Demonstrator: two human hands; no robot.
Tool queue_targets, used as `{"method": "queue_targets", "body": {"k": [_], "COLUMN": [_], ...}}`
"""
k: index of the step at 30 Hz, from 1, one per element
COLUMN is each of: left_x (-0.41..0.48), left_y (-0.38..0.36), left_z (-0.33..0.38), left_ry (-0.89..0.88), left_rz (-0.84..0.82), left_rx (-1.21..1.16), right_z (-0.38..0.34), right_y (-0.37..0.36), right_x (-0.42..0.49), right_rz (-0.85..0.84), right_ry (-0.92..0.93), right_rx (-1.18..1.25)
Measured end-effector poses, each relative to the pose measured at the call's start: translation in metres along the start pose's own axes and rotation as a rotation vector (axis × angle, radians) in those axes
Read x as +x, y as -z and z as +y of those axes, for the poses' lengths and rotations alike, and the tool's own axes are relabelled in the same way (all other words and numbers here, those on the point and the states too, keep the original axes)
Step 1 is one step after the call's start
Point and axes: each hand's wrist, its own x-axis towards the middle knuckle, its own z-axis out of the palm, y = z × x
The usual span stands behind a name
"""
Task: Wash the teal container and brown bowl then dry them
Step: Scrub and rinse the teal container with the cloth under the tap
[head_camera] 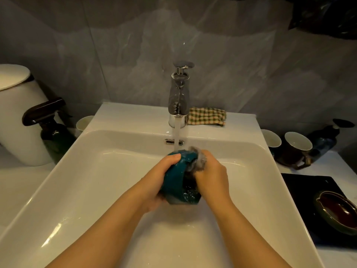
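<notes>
So, L hand (161, 176) grips the container (173, 183) over the sink (116, 136), tilted under the tap (178, 97) stream. R hand (211, 177) clutches a scrubber (200, 161) at its rim. Imo rotate w/ the L and scrub inside too. Bowl (337, 211) waits on the bench (340, 258), right side.

Grey marbled wall tiles (116, 55) (glossy, dimly lit) behind white countertop (17, 182).
</notes>
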Motion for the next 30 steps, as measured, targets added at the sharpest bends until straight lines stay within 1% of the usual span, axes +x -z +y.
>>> {"method": "queue_targets", "body": {"k": [2,3,4,5,6,9,12,13,14,15,16,19,21,23,24,26,28,29,30], "left_x": [-0.001,-0.001,0.000,0.000,0.000,-0.001,0.000,0.000,0.000,0.000,-0.001,-0.001,0.000,0.003,0.004,0.004,0.002,0.001,0.000], "left_y": [-0.001,-0.002,-0.001,0.000,0.001,-0.001,-0.003,-0.003,-0.003,-0.003,-0.003,-0.002,0.000,0.001,0.001,-0.002,-0.004,-0.005,-0.004], "left_z": [-0.001,-0.001,-0.001,-0.001,0.000,0.004,0.008,0.008,0.008,0.007,0.007,0.009,0.009,0.005,0.003,0.002,0.003,0.003,0.003], "left_ry": [0.108,0.137,0.145,0.137,0.115,-0.003,-0.237,-0.315,-0.370,-0.397,-0.397,-0.357,-0.329,-0.303,-0.302,-0.325,-0.376,-0.410,-0.442], "left_rz": [-0.015,-0.007,0.000,0.007,0.011,0.052,0.111,0.116,0.106,0.084,0.055,0.002,0.038,0.120,0.167,0.238,0.273,0.287,0.304], "left_rx": [-0.008,-0.024,-0.041,-0.053,-0.061,-0.110,-0.098,-0.078,-0.054,-0.035,-0.020,0.049,0.182,0.378,0.452,0.505,0.525,0.531,0.530], "right_z": [-0.003,-0.001,0.000,-0.002,-0.004,-0.004,-0.009,-0.010,-0.010,-0.010,-0.009,-0.009,-0.005,-0.006,-0.008,-0.011,-0.016,-0.018,-0.018], "right_y": [0.001,-0.002,-0.004,-0.004,-0.003,-0.002,-0.005,-0.006,-0.008,-0.009,-0.011,-0.006,0.003,0.011,0.012,0.008,0.006,0.004,0.002], "right_x": [0.001,0.002,0.003,0.004,0.004,0.003,-0.001,-0.004,-0.005,-0.003,0.000,0.003,0.001,-0.004,-0.006,-0.007,-0.008,-0.008,-0.007], "right_rz": [0.040,0.053,0.051,0.023,0.009,-0.074,-0.232,-0.293,-0.316,-0.309,-0.270,-0.088,0.029,0.044,0.038,0.080,0.186,0.213,0.195], "right_ry": [0.382,0.541,0.598,0.548,0.438,-0.032,-0.458,-0.541,-0.578,-0.562,-0.517,-0.375,-0.236,-0.085,-0.042,0.025,0.177,0.223,0.178], "right_rx": [-0.146,-0.203,-0.217,-0.199,-0.165,0.064,0.386,0.525,0.608,0.603,0.544,0.272,0.082,-0.169,-0.245,-0.293,-0.263,-0.211,-0.127]}}
